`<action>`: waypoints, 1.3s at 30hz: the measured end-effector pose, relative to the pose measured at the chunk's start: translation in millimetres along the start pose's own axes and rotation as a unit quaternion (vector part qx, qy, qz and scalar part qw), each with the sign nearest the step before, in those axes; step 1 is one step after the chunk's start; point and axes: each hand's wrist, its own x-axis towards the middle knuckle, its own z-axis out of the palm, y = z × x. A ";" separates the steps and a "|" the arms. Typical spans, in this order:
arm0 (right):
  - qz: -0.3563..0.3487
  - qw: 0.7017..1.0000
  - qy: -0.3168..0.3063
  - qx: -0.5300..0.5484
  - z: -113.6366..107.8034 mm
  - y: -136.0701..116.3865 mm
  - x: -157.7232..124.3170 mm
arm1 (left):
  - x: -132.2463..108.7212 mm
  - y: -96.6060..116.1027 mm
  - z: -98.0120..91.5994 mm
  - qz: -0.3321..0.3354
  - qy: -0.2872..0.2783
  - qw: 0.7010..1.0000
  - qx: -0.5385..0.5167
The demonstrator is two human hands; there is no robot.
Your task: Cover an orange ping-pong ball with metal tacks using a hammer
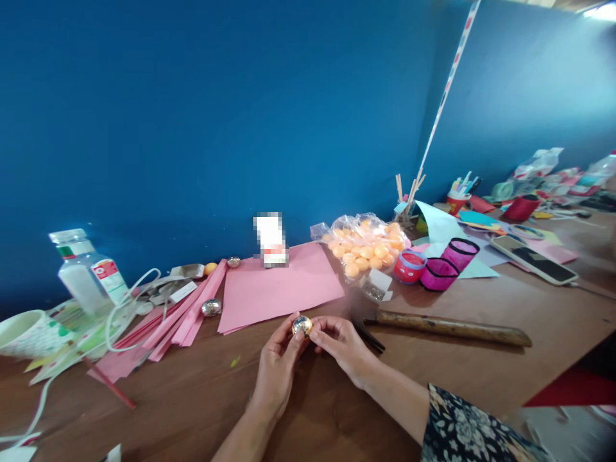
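Above the brown table, my left hand (280,367) holds a small shiny silver ball (301,326) between thumb and fingers. Some orange shows along the ball's lower edge. My right hand (342,345) is closed in a pinch against the ball's right side; its fingertips are partly hidden. Just beyond my hands lie pink paper sheets (283,282). Another silver ball (211,308) rests left of the sheets, and a smaller-looking silver ball (233,262) sits farther back. A hammer (452,328) with a wooden handle lies to the right of my right hand.
A clear bag of orange balls (368,247) lies at the back, beside a small open box (376,285). Magenta cylinders (440,274) and a phone (534,260) are to the right. Pink strips (180,314), a white cable (111,327) and a clear bottle (81,276) occupy the left.
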 end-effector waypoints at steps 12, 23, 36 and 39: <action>0.014 0.999 0.027 0.020 2.3 -0.2 -0.7 | -2.1 -0.7 0.3 0.010 -0.005 0.999 0.031; 0.031 0.997 0.040 0.063 4.3 2.3 1.6 | -3.1 4.0 3.6 -0.004 -0.004 1.000 0.008; 0.028 0.998 0.039 0.045 5.6 2.6 0.9 | -2.7 5.0 3.3 -0.027 0.015 0.999 -0.017; 0.016 0.999 0.036 0.031 4.9 4.2 0.8 | -1.5 2.3 1.5 -0.025 0.027 0.999 -0.010</action>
